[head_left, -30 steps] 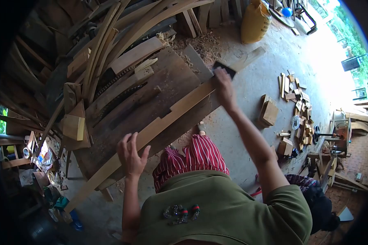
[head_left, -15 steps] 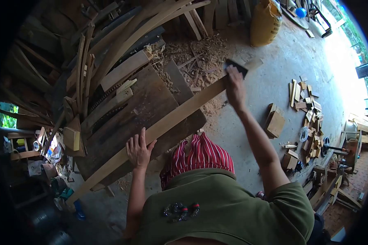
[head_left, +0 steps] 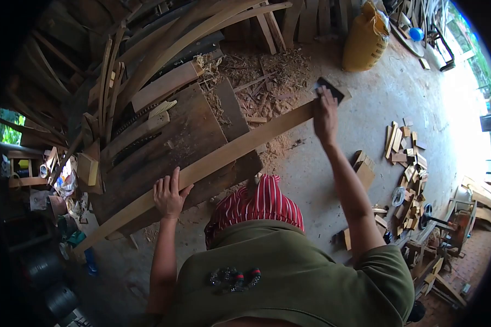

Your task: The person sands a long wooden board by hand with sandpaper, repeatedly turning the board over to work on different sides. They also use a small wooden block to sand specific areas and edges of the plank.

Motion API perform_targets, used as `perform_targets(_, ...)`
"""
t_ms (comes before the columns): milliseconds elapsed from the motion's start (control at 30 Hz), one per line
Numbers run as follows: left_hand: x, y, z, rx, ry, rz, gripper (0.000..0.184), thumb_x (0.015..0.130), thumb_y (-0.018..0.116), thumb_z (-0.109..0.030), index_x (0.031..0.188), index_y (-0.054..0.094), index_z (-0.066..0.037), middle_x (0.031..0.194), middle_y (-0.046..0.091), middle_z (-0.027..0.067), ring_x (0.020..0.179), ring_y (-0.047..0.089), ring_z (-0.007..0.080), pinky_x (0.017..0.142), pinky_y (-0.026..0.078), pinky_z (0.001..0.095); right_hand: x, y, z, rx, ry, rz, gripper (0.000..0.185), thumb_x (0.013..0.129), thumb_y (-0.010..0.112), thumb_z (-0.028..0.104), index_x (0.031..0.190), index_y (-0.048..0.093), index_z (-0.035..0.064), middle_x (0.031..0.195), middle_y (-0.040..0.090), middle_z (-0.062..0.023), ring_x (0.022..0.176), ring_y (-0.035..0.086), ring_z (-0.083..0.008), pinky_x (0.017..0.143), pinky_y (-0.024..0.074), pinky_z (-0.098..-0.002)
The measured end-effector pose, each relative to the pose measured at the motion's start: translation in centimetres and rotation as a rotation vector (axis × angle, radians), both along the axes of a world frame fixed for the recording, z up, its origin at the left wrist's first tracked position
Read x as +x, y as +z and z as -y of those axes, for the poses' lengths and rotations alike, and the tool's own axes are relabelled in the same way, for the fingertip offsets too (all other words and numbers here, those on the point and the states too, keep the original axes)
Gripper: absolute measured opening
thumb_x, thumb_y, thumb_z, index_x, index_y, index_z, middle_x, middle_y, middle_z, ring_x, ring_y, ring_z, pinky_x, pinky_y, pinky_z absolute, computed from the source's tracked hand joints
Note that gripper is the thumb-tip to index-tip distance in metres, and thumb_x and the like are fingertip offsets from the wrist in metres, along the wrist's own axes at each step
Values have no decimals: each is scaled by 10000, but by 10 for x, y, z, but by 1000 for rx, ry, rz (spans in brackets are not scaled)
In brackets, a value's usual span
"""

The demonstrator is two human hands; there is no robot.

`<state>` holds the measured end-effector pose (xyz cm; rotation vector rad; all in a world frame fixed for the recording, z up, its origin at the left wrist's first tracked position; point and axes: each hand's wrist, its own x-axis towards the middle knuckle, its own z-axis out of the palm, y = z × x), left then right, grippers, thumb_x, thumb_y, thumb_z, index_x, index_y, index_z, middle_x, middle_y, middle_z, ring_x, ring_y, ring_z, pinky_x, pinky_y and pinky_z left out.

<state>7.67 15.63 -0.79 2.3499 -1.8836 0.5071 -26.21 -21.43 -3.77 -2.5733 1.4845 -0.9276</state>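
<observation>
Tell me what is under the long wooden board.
Under the long wooden board is the workbench, with concrete floor below both ends; whatever the board covers cannot be seen.

Extends beneath the left grip (head_left: pixel 170 198) as a dark wooden bench (head_left: pixel 190 121); bears a long board (head_left: pixel 245 143) touching that grip, with a curved piece (head_left: pixel 139 132) and shavings (head_left: pixel 217 104) beyond it.

Dark print (head_left: pixel 377 52) on the yellow sack (head_left: pixel 363 41); too small to read.
</observation>
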Motion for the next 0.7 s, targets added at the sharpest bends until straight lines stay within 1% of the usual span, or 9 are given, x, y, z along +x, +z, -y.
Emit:
perform_targets(133, 0, 1, 1, -39, -6, 10, 646, 871, 571, -611, 1314, 580, -140, 833, 564, 62, 781, 571, 258, 748, 485, 415, 43, 36, -104, 265, 598, -7, 463, 938, 479, 54, 1401, 490, 65, 1465, 468, -161, 1370, 430, -327, 1160, 287, -488)
perform_targets(333, -4, 11, 1, -74, 17, -83, 660, 825, 617, -605, 1281, 604, -129, 897, 610, 56, 843, 607, 269, 795, 485, 416, -75, -26, 84, 164, 218, 220, 498, 894, 389, 31, 1379, 502, 7, 1450, 477, -205, 1386, 391, -346, 1173, 239, -446)
perform_targets(400, -3, 6, -2, -128, 21, -123, 652, 799, 668, -574, 1288, 601, -149, 930, 623, 38, 873, 606, 239, 838, 484, 389, -146, -95, 173, 200, 294, 1, 480, 901, 434, 20, 1375, 495, -22, 1392, 519, -237, 1216, 548, -354, 979, 453, -430)
perform_targets(433, -1, 5, -5, -128, 9, -162, 638, 818, 673, -553, 1317, 585, -165, 960, 623, 29, 900, 603, 227, 865, 478, 387, -186, -133, 228, 528, 181, 325, 445, 960, 428, 44, 1399, 471, -17, 1380, 529, -235, 1151, 584, -348, 887, 497, -452)
perform_targets(467, -3, 3, -7, -164, 28, -186, 645, 842, 664, -542, 1362, 551, -178, 1025, 612, 36, 938, 596, 228, 891, 472, 388, -58, -113, 209, 572, 327, 333, 445, 960, 428, 44, 1399, 471, -17, 1380, 529, -235, 1151, 584, -348, 887, 497, -452)
perform_targets(600, -2, 4, -27, -271, 134, -264, 604, 898, 629, -491, 1389, 518, -159, 1188, 581, 74, 1118, 536, 268, 975, 425, 423, -108, -97, 165, 397, 308, -34, 440, 985, 416, 72, 1416, 453, -11, 1395, 518, -232, 1173, 570, -343, 926, 478, -446)
perform_targets(633, -1, 8, -34, -410, 284, -304, 562, 919, 612, -442, 1374, 519, -126, 1221, 574, 86, 1148, 522, 282, 1002, 398, 436, -57, -109, 302, 328, 239, -120, 439, 992, 413, 79, 1420, 448, -9, 1399, 515, -231, 1179, 566, -342, 936, 473, -445)
perform_targets(667, 0, 10, -39, -547, 419, -347, 521, 940, 595, -393, 1359, 521, -93, 1255, 568, 97, 1179, 509, 296, 1028, 371, 450, -140, -107, 203, 259, 155, -203, 438, 998, 410, 86, 1425, 444, -7, 1402, 512, -230, 1184, 563, -341, 946, 468, -443)
perform_targets(700, 2, 34, -49, -629, 566, -455, 457, 965, 554, -325, 1327, 522, -49, 1246, 552, 143, 1150, 509, 320, 1029, 362, 465, -134, -100, 210, 192, 61, -285, 437, 1004, 407, 93, 1429, 439, -6, 1406, 509, -229, 1190, 560, -340, 956, 464, -442)
